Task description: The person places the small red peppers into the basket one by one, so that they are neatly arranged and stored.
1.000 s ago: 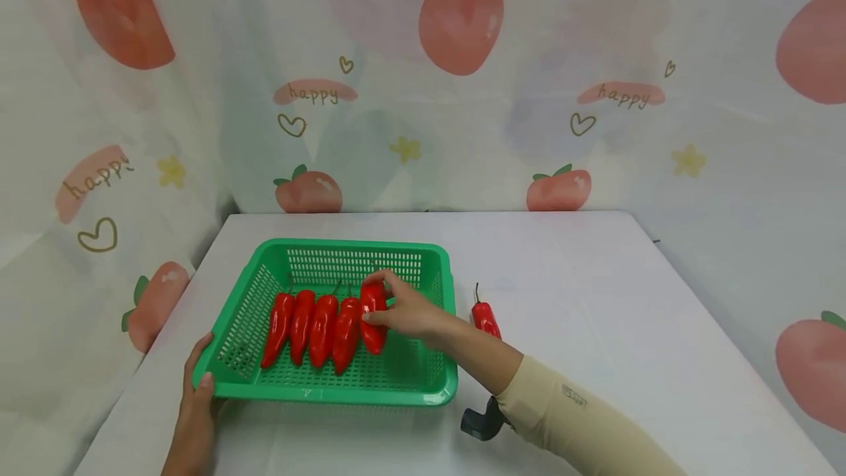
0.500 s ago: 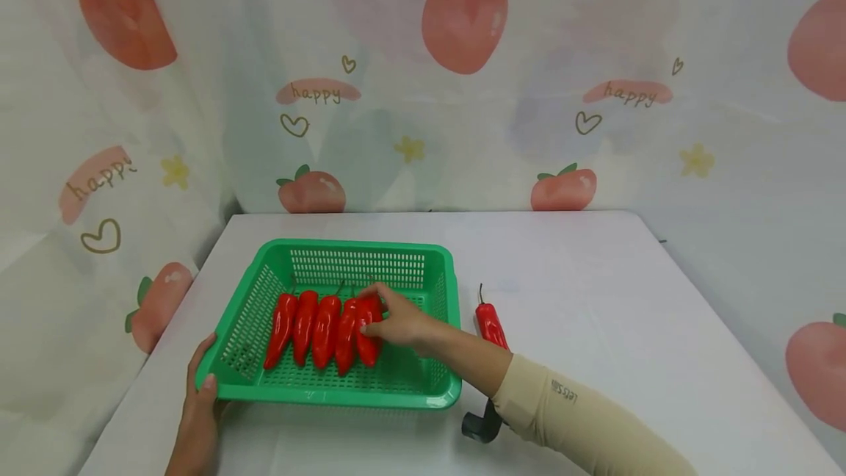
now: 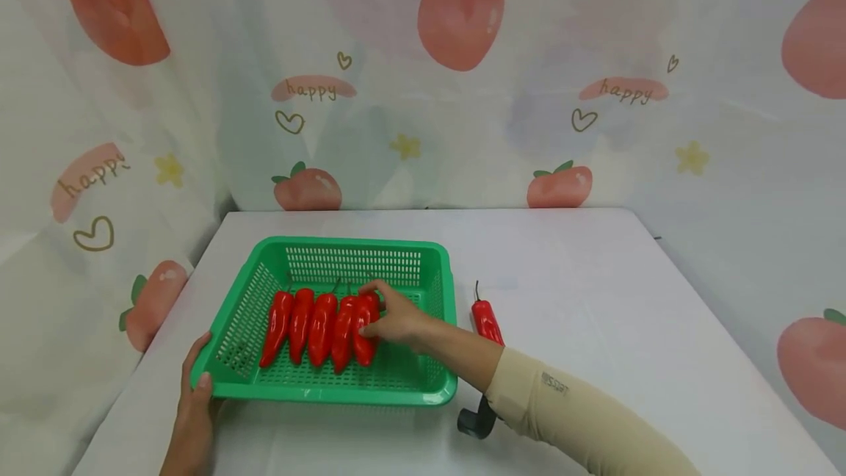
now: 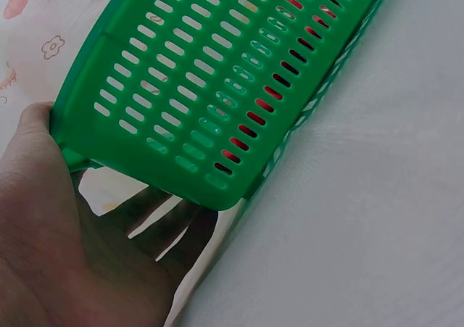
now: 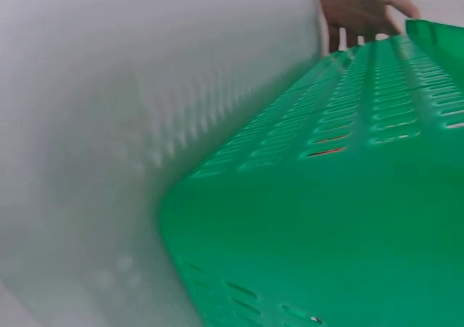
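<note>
A green plastic basket (image 3: 330, 394) with slotted walls stands on the left half of the table. Inside, several glossy red chili peppers (image 3: 322, 329) lie side by side in a row. My right hand (image 3: 399, 322) reaches over the basket's right side and pinches the rightmost chili pepper (image 3: 363, 350) between thumb and fingers; it lies right beside its neighbour. My left hand (image 3: 194, 402) grips the basket's front left corner. In the left wrist view, its thumb is at the rim and its fingers (image 4: 190, 243) are under the corner. The right wrist view shows only the basket's outside and the left hand.
Right of the basket, another red chili pepper (image 3: 487, 320) lies on the white tabletop (image 3: 595, 300), partly behind the right forearm. A dark curved object (image 3: 477, 421) shows beside the right sleeve. A fruit-print cloth (image 3: 489, 145) hangs behind the table and along its sides.
My right hand has lowered the chili pepper and shifted it slightly left, against the end of the row. The left hand has kept its grip on the basket.
</note>
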Demonstrator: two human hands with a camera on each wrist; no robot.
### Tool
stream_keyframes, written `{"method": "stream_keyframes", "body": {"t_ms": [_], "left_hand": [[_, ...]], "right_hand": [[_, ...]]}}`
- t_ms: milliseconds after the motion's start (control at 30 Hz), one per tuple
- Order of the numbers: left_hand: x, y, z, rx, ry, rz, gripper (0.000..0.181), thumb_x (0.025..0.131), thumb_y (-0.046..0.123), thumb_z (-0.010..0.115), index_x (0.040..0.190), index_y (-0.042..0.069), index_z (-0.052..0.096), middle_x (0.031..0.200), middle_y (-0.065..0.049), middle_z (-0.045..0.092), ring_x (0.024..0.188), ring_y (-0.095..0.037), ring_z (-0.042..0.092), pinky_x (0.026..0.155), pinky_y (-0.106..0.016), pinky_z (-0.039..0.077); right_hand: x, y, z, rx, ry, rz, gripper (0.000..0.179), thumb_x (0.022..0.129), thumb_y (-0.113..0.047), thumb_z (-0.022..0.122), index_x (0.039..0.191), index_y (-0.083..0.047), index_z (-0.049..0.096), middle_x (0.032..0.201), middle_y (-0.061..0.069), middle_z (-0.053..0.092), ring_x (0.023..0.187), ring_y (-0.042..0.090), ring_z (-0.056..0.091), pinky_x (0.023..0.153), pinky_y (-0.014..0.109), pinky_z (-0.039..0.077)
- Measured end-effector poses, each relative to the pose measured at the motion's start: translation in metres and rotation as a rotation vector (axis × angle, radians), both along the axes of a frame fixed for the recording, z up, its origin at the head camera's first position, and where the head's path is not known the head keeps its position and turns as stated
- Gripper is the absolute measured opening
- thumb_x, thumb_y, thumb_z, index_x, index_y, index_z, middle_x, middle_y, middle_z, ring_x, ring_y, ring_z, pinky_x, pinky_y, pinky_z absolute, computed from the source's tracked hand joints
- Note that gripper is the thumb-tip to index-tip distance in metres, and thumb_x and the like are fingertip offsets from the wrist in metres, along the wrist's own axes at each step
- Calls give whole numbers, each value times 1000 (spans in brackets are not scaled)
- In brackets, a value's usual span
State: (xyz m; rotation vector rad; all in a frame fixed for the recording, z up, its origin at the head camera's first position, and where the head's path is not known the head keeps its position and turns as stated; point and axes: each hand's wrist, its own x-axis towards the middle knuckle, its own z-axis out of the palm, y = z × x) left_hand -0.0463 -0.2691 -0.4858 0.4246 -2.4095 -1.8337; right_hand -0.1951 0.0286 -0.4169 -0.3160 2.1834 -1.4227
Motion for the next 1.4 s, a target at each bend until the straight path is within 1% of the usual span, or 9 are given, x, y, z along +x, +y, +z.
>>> {"method": "stream_keyframes", "body": {"t_ms": [133,267,500,633,833,1000,1200,1300,1400], "left_hand": [[0,-1,1,0,13,-5,56,113,49,22,162,50,-3,167,-18,5,138,-45,25,85,-12,38],[-1,-1,1,4,33,-15,55,113,48,22,163,50,-2,167,-17,5,137,-44,25,87,-11,37],[-1,-1,-2,25,97,-26,55,114,42,24,164,45,3,163,-12,8,130,-14,31,90,-11,37],[1,-3,-4,43,93,-20,55,114,41,24,164,45,3,163,-11,7,128,-10,31,89,-11,37],[1,-4,-3,32,34,-12,54,113,45,22,163,50,0,165,-12,5,130,-18,31,87,-11,38],[-2,-3,-1,23,25,-15,54,113,47,21,162,51,-1,165,-12,4,133,-30,29,87,-11,39],[-1,-4,-2,37,37,-15,55,113,46,22,163,49,0,164,-13,5,128,-16,33,86,-10,39],[0,-1,0,37,14,-2,56,112,48,22,163,48,-1,165,-14,6,130,-22,33,84,-10,38],[0,1,2,31,-13,2,56,111,51,22,162,50,-3,166,-15,5,134,-35,30,83,-11,38]], "right_hand": [[0,-2,0,66,52,-16,59,86,4,78,137,-12,56,123,14,59,114,35,56,84,49,56],[-2,-3,0,96,52,-49,58,84,6,78,135,-11,58,121,13,59,112,34,56,84,51,56],[-5,-5,-2,115,50,-70,59,83,7,78,134,-12,58,124,16,56,114,36,54,82,50,56],[-5,-7,-4,134,53,-77,59,81,7,79,131,-16,60,135,22,47,119,39,47,84,53,54],[-4,-8,-5,149,56,-114,58,82,3,82,132,-19,61,145,28,38,120,43,48,88,60,50],[-5,-6,-2,124,81,-135,57,83,2,80,133,-17,61,153,29,32,125,44,47,91,61,49],[-6,-5,2,92,89,-114,55,85,-1,79,135,-16,60,140,23,44,118,38,50,87,53,52],[-6,-2,5,57,85,-108,53,88,-2,78,136,-15,59,135,20,48,117,36,52,84,49,53],[-7,2,11,3,84,-94,52,90,-3,77,137,-14,58,137,21,50,119,36,52,86,49,53]]}}
